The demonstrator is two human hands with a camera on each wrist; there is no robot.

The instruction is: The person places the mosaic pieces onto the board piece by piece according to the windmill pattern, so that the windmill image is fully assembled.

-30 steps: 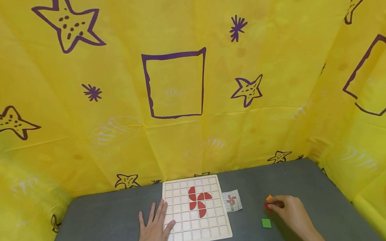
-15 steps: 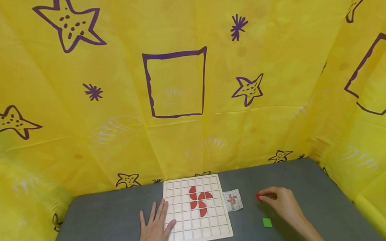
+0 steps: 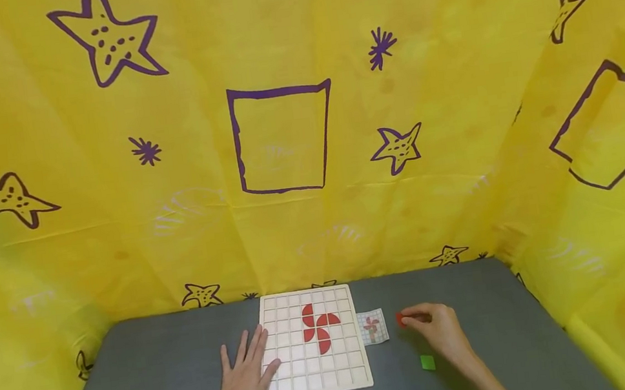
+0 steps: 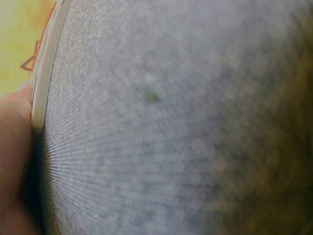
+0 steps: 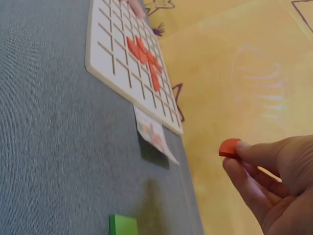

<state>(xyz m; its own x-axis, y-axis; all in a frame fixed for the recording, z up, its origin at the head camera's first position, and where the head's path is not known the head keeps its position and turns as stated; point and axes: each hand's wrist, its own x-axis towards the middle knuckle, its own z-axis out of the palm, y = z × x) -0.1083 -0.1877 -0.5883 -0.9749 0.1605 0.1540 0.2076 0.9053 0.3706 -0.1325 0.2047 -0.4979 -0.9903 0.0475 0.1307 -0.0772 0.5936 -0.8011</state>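
Note:
In the head view, a white gridded board (image 3: 296, 372) lies on the dark table, with several red quarter-circle tiles making a pinwheel on it. My left hand (image 3: 244, 380) rests on the board's left edge, fingers straight and spread. To the right of the board, my right hand (image 3: 437, 329) pinches a red quarter-circle tile (image 5: 229, 148) between thumb and fingertips, raised over the table. A small printed card (image 3: 372, 327) with a pinwheel picture sits against the board's right side, left of the held tile. The left wrist view is blurred and shows mostly table cloth.
A green square tile (image 3: 427, 362) lies on the grey table (image 3: 513, 300) below the right hand. Yellow cloth walls (image 3: 196, 248) with drawn starfish rise behind the table and at both sides.
My right hand has lifted the red tile and moved left with it toward the card. An orange piece seen beside it earlier no longer shows. My left hand stays at the board.

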